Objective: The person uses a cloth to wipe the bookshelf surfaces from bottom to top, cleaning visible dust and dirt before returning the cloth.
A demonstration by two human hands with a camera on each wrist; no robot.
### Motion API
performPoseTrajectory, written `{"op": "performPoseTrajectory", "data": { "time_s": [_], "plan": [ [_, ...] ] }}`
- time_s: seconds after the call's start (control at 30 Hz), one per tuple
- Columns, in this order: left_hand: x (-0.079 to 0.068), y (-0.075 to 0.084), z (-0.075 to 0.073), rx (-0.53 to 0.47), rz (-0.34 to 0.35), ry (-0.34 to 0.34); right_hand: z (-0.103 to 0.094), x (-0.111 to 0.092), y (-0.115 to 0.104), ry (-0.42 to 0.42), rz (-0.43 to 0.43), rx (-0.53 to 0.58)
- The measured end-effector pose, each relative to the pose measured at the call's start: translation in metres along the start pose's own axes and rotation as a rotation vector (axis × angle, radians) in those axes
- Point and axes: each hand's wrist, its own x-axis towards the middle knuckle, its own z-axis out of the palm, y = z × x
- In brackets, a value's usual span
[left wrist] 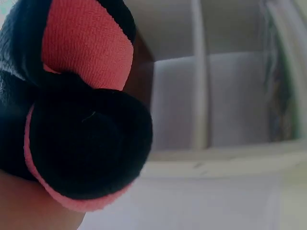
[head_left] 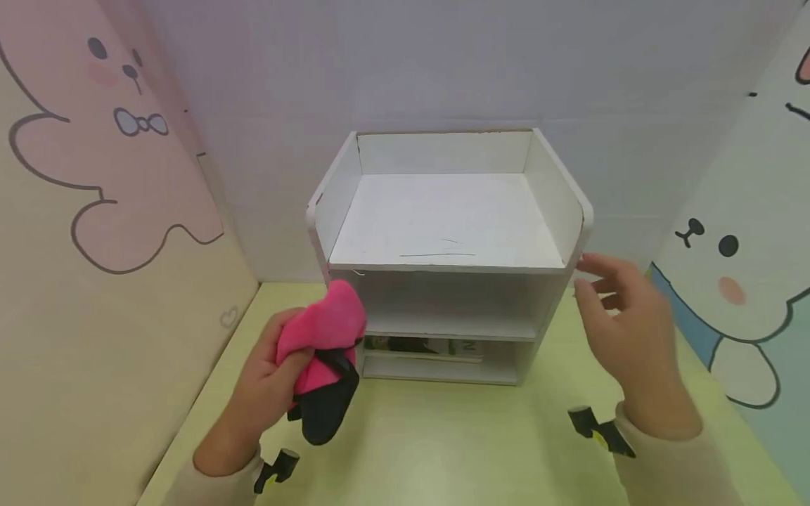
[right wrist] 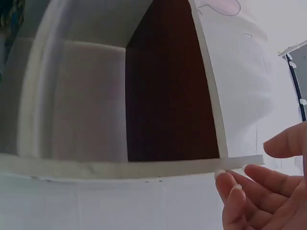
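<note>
My left hand grips a pink and black plush toy, its thumb pressed into the pink fabric. A black, rounded part of the toy hangs downward. In the left wrist view the plush toy shows a round black pad with a pink edge. Both hands are in front of a small white shelf unit. My right hand is raised beside its right wall, fingers loosely bent and nothing held. In the right wrist view the fingertips are right at the panel's front edge, with the thumb apart.
Inside the lowest compartment lies a flat book or magazine. The unit stands on a pale yellow-green table against a white back wall. Side panels with cartoon animals border the table left and right.
</note>
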Motion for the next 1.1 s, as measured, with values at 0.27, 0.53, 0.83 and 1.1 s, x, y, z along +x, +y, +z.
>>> {"op": "performPoseTrajectory", "data": {
  "time_s": [0.27,0.53,0.83,1.1],
  "plan": [
    [-0.038,-0.023,0.046,-0.168,-0.340,0.006,0.031,-0.078,-0.008,-0.152,-0.260,0.192],
    [-0.054,-0.029,0.095,-0.278,-0.453,-0.083,0.069,-0.131,-0.023,-0.426,-0.090,0.489],
    [-0.054,-0.029,0.139,-0.271,-0.306,-0.139,0.084,-0.154,-0.029,-0.576,0.211,0.622],
    [-0.049,-0.018,0.150,-0.259,-0.334,-0.142,0.087,-0.152,-0.035,-0.531,0.355,0.545]
  ]
}}
